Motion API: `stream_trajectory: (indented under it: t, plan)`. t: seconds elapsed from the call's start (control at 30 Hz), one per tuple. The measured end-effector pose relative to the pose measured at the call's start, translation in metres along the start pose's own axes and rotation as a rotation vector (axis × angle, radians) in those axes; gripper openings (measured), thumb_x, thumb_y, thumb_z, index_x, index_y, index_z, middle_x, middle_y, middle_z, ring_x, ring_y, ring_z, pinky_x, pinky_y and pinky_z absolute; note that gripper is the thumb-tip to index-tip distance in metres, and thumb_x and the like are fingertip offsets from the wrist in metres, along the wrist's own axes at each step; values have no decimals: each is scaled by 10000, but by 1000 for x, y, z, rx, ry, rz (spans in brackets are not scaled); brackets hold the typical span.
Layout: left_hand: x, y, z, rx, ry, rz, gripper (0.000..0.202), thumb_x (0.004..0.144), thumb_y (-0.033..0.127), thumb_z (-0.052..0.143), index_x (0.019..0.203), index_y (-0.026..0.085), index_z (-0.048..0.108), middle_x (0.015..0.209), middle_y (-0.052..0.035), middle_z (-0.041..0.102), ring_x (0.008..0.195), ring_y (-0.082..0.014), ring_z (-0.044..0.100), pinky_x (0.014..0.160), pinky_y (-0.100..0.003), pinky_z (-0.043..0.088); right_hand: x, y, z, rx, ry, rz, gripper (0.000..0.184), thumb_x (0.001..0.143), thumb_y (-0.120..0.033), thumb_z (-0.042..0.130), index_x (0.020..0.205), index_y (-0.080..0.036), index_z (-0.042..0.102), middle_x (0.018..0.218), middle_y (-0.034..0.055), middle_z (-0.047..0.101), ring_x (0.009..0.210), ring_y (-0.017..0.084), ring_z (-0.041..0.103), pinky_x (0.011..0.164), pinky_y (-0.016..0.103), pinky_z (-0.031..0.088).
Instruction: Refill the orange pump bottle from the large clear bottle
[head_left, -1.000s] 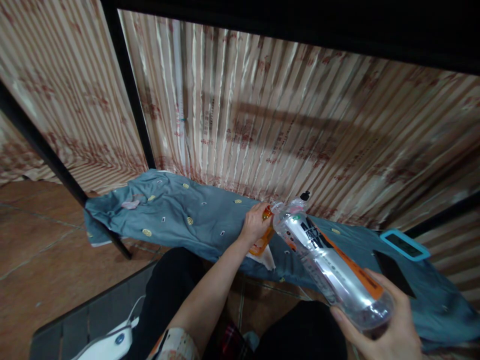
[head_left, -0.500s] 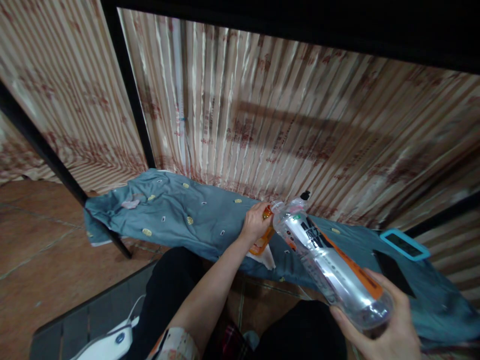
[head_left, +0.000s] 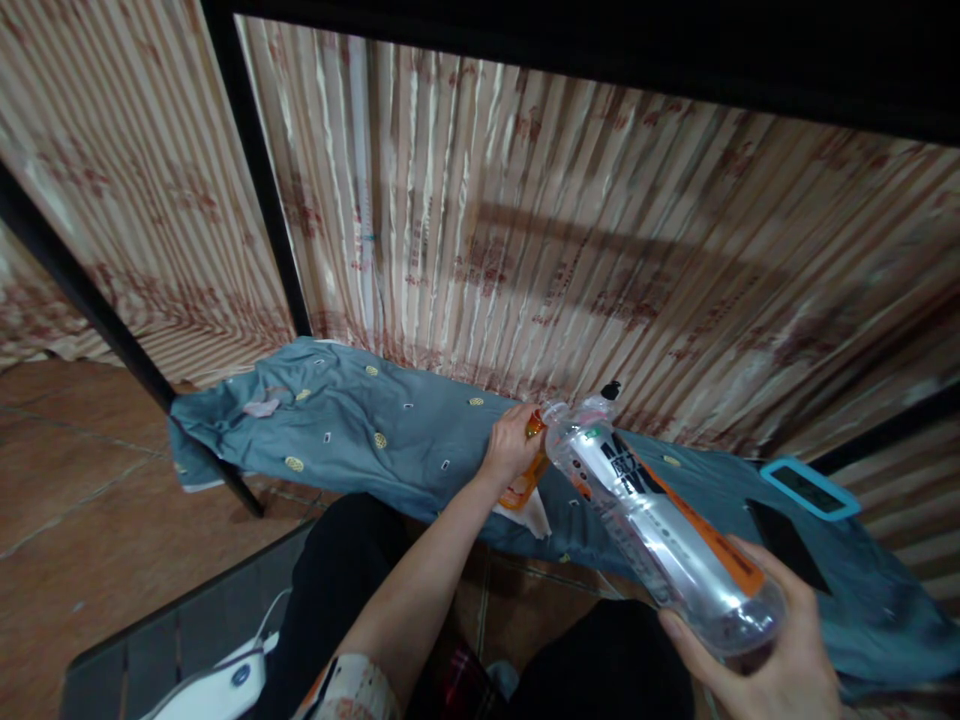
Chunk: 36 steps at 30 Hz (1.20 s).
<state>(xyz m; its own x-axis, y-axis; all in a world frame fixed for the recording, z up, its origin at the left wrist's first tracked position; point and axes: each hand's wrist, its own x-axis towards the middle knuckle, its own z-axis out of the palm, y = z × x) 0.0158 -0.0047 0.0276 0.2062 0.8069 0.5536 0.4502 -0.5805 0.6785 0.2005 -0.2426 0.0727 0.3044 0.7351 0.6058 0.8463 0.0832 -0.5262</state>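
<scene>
My right hand (head_left: 780,640) grips the base of a clear plastic bottle (head_left: 667,530) with a silver and orange label. This bottle is tilted, its neck pointing up and left. Closed around the upper part of an orange bottle (head_left: 523,485), my left hand (head_left: 512,443) partly hides it. The clear bottle's mouth meets the orange bottle's top, though whether they touch I cannot tell. A white tissue (head_left: 534,517) lies under the orange bottle. Behind the clear bottle a small black-tipped top (head_left: 611,391) shows, most of its body hidden.
A grey-blue patterned cloth (head_left: 405,450) covers the low surface. On its right lie a black phone (head_left: 787,545) and a light-blue framed device (head_left: 810,490). Black metal posts (head_left: 262,170) stand before a striped curtain (head_left: 480,220). A white power strip (head_left: 225,685) rests on a dark bench (head_left: 150,640).
</scene>
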Motion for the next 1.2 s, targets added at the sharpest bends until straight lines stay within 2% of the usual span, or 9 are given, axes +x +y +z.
stream_trajectory:
  t: [0.1, 0.3, 0.43, 0.6, 0.77, 0.93, 1.13, 1.2]
  plan:
    - [0, 1, 0, -7, 6, 7, 259, 950, 324, 572, 1141, 175, 662, 1118, -101, 727, 1082, -249, 671, 984, -376, 528, 0, -9, 1, 51, 4, 75, 869, 715, -683, 705, 1346, -138, 460, 1195, 119, 579, 1042, 289, 587, 861, 382, 477]
    - [0, -2, 2, -5, 13, 19, 267, 948, 312, 577, 1144, 152, 661, 1119, -114, 728, 1079, -256, 671, 992, -381, 522, 2, -6, 1, 22, 9, 32, 846, 740, -679, 691, 1343, -131, 463, 1183, 115, 576, 1043, 281, 575, 868, 375, 460]
    - [0, -4, 4, -5, 17, 26, 273, 959, 324, 557, 1152, 159, 658, 1126, -109, 727, 1084, -252, 669, 989, -380, 525, 3, 1, 0, -16, 8, -113, 804, 739, -622, 730, 1335, -151, 465, 1182, 93, 571, 1029, 254, 578, 810, 324, 486]
    - [-1, -5, 5, -1, 21, 23, 281, 961, 348, 555, 1161, 176, 655, 1121, -99, 727, 1085, -248, 667, 987, -380, 527, 2, -4, 1, 26, 8, 4, 809, 750, -664, 699, 1334, -157, 464, 1194, 87, 572, 1047, 246, 575, 822, 310, 485]
    - [-1, -3, 4, 3, 20, 22, 277, 959, 346, 562, 1155, 176, 658, 1115, -101, 730, 1077, -251, 670, 977, -379, 530, 2, -1, 2, 15, -2, -94, 792, 735, -601, 746, 1328, -158, 465, 1192, 89, 565, 1035, 247, 577, 822, 315, 481]
    - [-1, -4, 4, -9, 33, 21, 284, 960, 358, 564, 1152, 173, 661, 1124, -102, 731, 1086, -250, 668, 990, -381, 524, 2, -2, 0, 23, 6, -8, 798, 743, -673, 698, 1320, -173, 467, 1206, 87, 567, 1085, 272, 566, 913, 358, 452]
    - [-1, -4, 5, -10, 30, 25, 281, 963, 361, 559, 1149, 178, 664, 1117, -98, 732, 1074, -249, 670, 987, -381, 525, 2, 3, 0, 9, -8, -33, 830, 699, -645, 741, 1329, -180, 464, 1203, 98, 574, 1039, 288, 588, 839, 375, 484]
    - [-1, -4, 5, -9, 30, 27, 284, 962, 359, 561, 1146, 169, 665, 1108, -103, 733, 1066, -252, 672, 982, -382, 527, 2, 1, 0, 24, -6, -19, 818, 705, -641, 740, 1326, -184, 466, 1211, 98, 571, 1051, 290, 586, 872, 384, 476]
